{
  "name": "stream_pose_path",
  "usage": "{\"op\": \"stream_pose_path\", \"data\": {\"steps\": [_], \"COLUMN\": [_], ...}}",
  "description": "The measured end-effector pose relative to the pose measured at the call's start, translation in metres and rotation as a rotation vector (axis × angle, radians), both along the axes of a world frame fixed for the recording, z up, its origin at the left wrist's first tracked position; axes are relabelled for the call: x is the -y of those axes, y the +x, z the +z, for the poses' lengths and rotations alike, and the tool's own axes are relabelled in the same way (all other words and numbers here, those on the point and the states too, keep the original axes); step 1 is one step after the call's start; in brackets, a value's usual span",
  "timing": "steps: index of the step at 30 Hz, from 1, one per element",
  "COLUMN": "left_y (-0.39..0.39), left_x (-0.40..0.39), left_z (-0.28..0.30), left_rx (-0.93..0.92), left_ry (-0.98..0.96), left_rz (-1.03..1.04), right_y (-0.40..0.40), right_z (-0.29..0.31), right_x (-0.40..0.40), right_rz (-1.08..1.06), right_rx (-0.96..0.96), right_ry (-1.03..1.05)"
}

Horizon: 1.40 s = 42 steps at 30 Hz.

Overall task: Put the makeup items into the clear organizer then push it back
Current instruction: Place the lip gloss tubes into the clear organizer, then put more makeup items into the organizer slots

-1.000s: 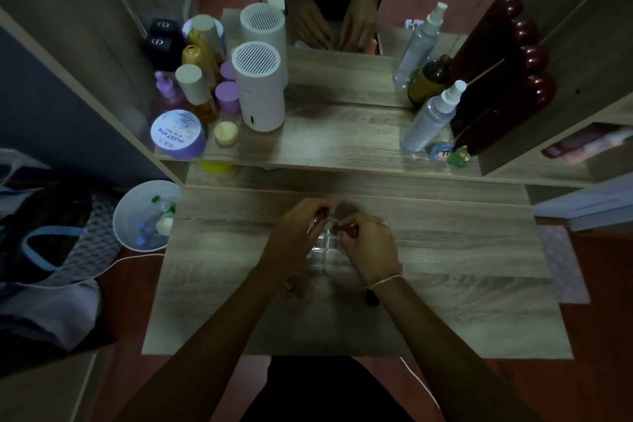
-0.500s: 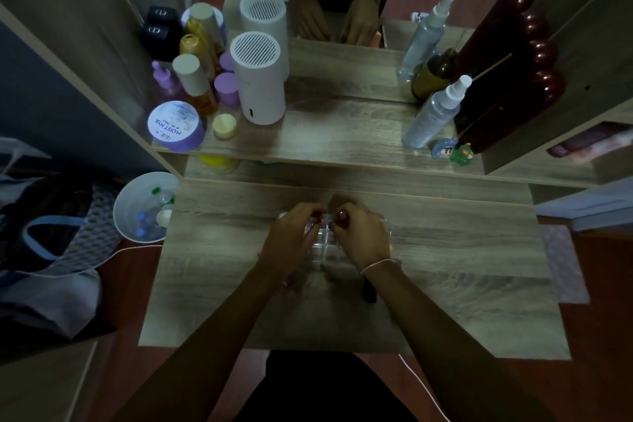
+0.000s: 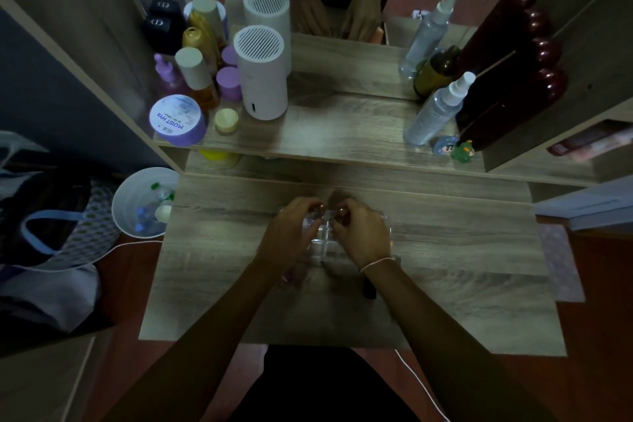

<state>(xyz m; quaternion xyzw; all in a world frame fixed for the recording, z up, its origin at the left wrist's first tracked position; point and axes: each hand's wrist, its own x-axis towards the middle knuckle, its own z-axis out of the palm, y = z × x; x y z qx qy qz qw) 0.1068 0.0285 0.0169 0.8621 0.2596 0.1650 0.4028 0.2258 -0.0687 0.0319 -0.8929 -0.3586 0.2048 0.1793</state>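
Mid-bench, clear organizer sits under both hands: left hand and right hand each pinch small items (too dim to identify). Seat them upright, one compartment each.

Bare desk right; raised shelf behind.

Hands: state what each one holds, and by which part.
Left hand and right hand each pinch something small over the clear organizer; too dark and small to identify item or grip.
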Motion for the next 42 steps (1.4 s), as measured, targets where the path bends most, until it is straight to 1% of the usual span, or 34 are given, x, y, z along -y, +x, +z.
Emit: {"op": "stream_pose_path", "data": {"steps": [5,13,15,18,20,23,26,30,33,36,39,42], "left_y": [-0.002,-0.02,-0.024,-0.027,-0.029,-0.028,-0.025,-0.016,-0.009,-0.003,-0.001,-0.013], "left_x": [0.001,-0.003,-0.003,-0.002,0.0,0.008,0.022,0.053,0.077,0.098,0.113,0.118], "left_z": [0.001,0.002,0.005,0.009,0.014,0.02,0.025,0.027,0.022,0.014,0.001,-0.015], "left_rx": [0.004,0.004,0.007,0.026,0.045,0.099,0.12,0.15,0.08,0.024,-0.018,-0.075], "left_ry": [-0.025,-0.056,-0.045,0.026,0.078,0.099,0.128,0.183,0.159,0.153,0.156,0.032], "left_rz": [0.023,0.087,0.106,0.123,0.135,0.115,0.045,-0.101,-0.188,-0.228,-0.174,-0.021], "right_y": [-0.001,-0.003,-0.003,0.0,0.004,0.011,0.019,0.021,0.019,0.012,0.005,-0.002], "right_z": [0.001,0.005,0.008,0.016,0.022,0.029,0.026,0.01,-0.006,-0.019,-0.029,-0.035], "right_x": [0.002,0.017,0.023,0.037,0.05,0.073,0.1,0.132,0.149,0.161,0.167,0.168], "right_rz": [-0.017,-0.074,-0.101,-0.129,-0.187,-0.305,-0.407,-0.514,-0.563,-0.595,-0.597,-0.558], "right_rx": [-0.01,-0.046,-0.027,0.022,0.063,0.115,0.145,0.088,0.023,-0.043,-0.088,-0.178], "right_ry": [0.046,0.186,0.213,0.27,0.31,0.329,0.347,0.312,0.247,0.171,0.111,0.063]}}
